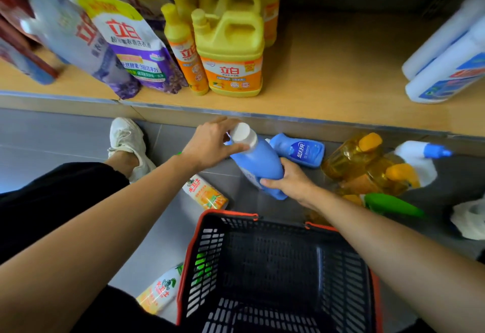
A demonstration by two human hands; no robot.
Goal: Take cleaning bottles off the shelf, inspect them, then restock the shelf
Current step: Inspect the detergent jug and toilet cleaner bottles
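A blue bottle (259,164) with a white cap is held tilted above the grey floor, just below the shelf edge. My left hand (212,143) grips its neck at the white cap. My right hand (291,183) grips its lower body. A second, smaller blue bottle (299,150) lies on the floor behind it. On the wooden shelf (328,70) stand yellow detergent jugs (231,51), purple refill pouches (131,43) on the left and white bottles (451,62) on the right.
A black and orange shopping basket (275,275) sits on the floor in front of me. Amber bottles (367,167), a white spray bottle (417,159), a green bottle (393,205) and two orange-label bottles (207,193) lie around it. My shoe (128,143) is at the left.
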